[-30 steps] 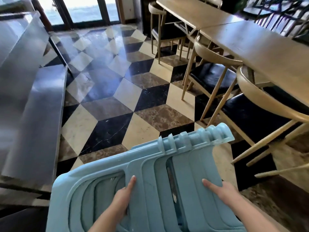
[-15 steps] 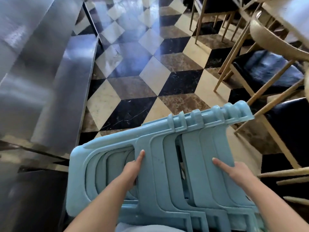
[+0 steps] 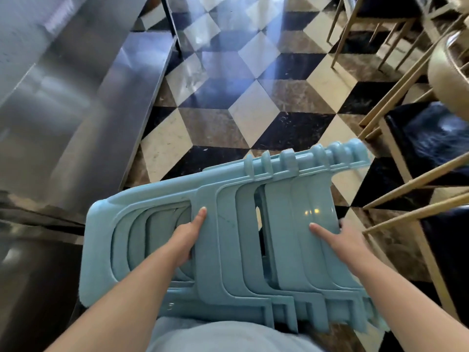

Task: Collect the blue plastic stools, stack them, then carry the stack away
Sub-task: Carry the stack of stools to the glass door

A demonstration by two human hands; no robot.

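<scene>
Both forearms forward, left hand (image 3: 186, 236) and right hand (image 3: 340, 238) clasping.

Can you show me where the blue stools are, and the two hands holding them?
blue stools (image 3: 228, 262): head view, on a leg panel of the stack.
left hand (image 3: 186, 236): head view, back of hand.
right hand (image 3: 341, 241): head view, back of hand.

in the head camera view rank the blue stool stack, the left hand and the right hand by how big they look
1. stack of blue stools, by far the largest.
2. left hand and right hand: they look about alike, so I won't rank them.
</scene>
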